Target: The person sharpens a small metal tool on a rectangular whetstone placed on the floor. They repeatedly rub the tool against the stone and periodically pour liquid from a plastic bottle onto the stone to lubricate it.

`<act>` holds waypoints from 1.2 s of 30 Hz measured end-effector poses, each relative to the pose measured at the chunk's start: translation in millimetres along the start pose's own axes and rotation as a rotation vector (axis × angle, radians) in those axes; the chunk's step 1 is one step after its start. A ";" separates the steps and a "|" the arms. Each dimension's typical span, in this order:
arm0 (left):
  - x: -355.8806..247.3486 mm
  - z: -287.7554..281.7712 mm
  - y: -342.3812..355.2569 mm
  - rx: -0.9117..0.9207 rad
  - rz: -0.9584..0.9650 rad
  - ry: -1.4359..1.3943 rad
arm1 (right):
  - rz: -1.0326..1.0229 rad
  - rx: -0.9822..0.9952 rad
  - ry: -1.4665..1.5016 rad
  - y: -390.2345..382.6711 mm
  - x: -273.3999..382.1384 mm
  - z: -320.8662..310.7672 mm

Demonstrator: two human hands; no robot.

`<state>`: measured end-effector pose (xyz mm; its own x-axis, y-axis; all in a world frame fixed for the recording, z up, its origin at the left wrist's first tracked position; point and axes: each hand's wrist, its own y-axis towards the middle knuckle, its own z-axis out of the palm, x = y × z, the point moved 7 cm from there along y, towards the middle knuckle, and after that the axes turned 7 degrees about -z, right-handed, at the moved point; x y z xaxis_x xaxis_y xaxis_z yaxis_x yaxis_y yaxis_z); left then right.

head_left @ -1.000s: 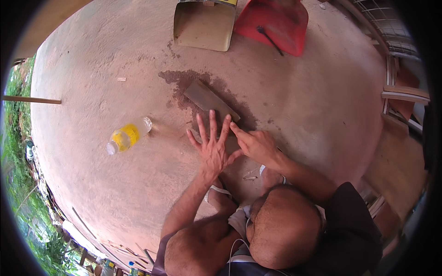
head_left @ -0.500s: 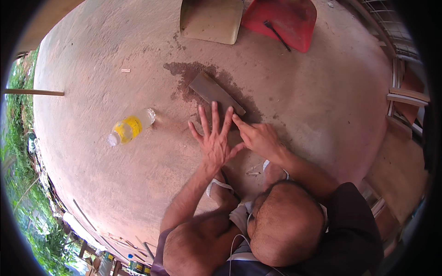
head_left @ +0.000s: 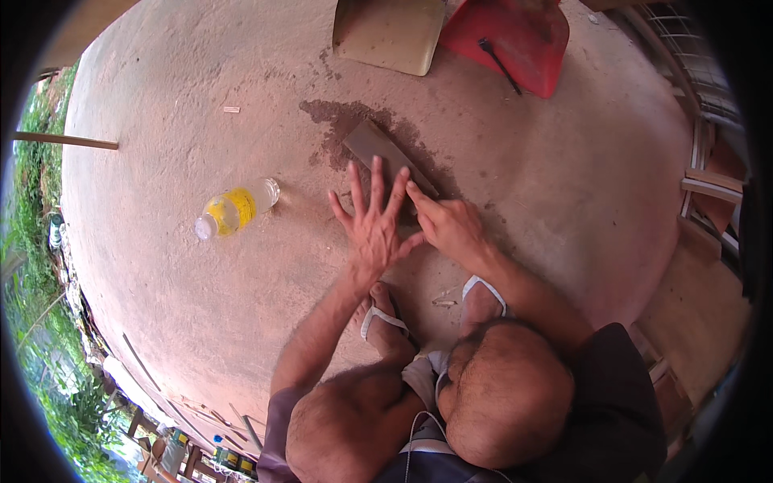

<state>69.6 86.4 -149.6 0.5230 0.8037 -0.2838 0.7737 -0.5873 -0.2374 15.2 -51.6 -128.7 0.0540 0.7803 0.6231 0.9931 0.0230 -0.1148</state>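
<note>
A flat, grey-brown rectangular block (head_left: 372, 139), resembling a sharpening stone, lies slantwise on a dark wet patch of the concrete floor. Over its near part my left hand (head_left: 374, 233) is spread, fingers stretched and apart, with the fingertips on the block. My right hand (head_left: 456, 231) is beside it, index finger pointing forward to the block's right edge near my left index fingertip. Its other fingers are curled under. Whatever they hold, if anything, is hidden beneath the hands.
A clear bottle with a yellow label (head_left: 239, 211) lies at left. Beyond the block are a beige dustpan (head_left: 388, 40) and a red dustpan (head_left: 535, 48) bearing a small black brush-like tool (head_left: 499, 64). My sandalled feet (head_left: 386, 315) are close behind my hands. Wooden pieces (head_left: 713, 189) stand at right.
Both hands have slid a little forward and left along the block, toward its far end. The whole view has shifted slightly; the bottle and dustpans stay put on the floor.
</note>
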 end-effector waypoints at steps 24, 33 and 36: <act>49.4 -141.8 -38.6 -0.139 -0.279 -1.894 | -0.085 0.124 0.894 44.6 100.1 -40.1; 113.9 -155.2 -133.0 -0.564 -0.162 -1.554 | -0.477 0.085 0.367 159.3 179.9 39.7; 121.4 -166.5 -150.1 -0.658 -0.102 -1.446 | -0.498 0.108 0.407 172.1 189.6 60.8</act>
<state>76.4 288.0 6.3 -0.0071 -0.1539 -0.9881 0.9960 -0.0887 0.0067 190.1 138.3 -77.3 -0.3536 0.3613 0.8628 0.8947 0.3999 0.1992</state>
